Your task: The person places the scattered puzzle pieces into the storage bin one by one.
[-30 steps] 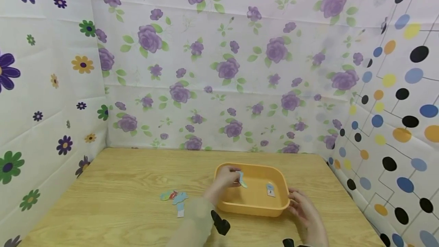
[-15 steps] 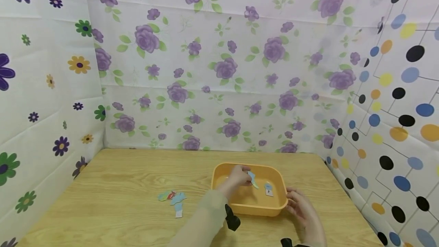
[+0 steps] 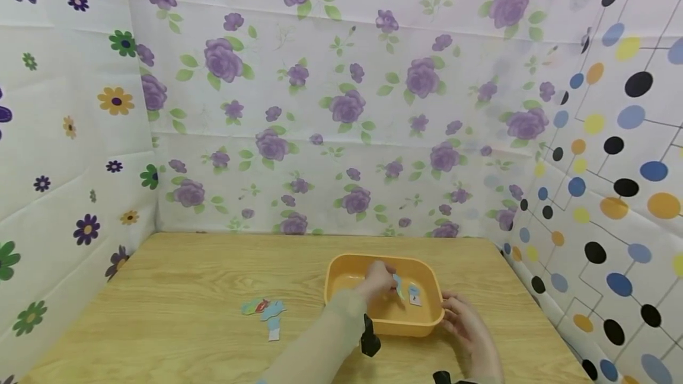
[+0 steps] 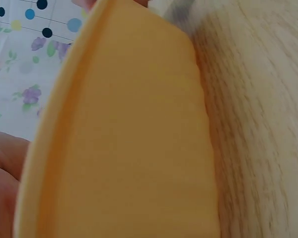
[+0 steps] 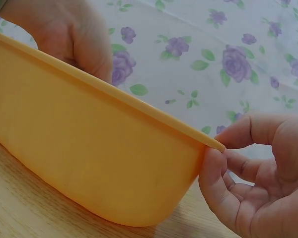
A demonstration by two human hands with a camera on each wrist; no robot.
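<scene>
An orange plastic bin stands on the wooden table. Inside it, my left hand pinches a light blue and green flat puzzle piece. A second piece, blue and white with a small dark mark, lies on the bin floor to the right. My right hand grips the bin's right end; in the right wrist view its thumb and fingers pinch the rim. The left wrist view is mostly filled by the bin's outer wall, so the held piece is hidden there.
Left of the bin, several flat pieces lie together on the table: a green and red one, a light blue one and a blue and white one. Patterned sheets hang behind and at both sides.
My left hand has moved right inside the bin, carrying the puzzle piece closer to the blue and white one. The right hand keeps its hold on the rim. The view has shifted slightly.
</scene>
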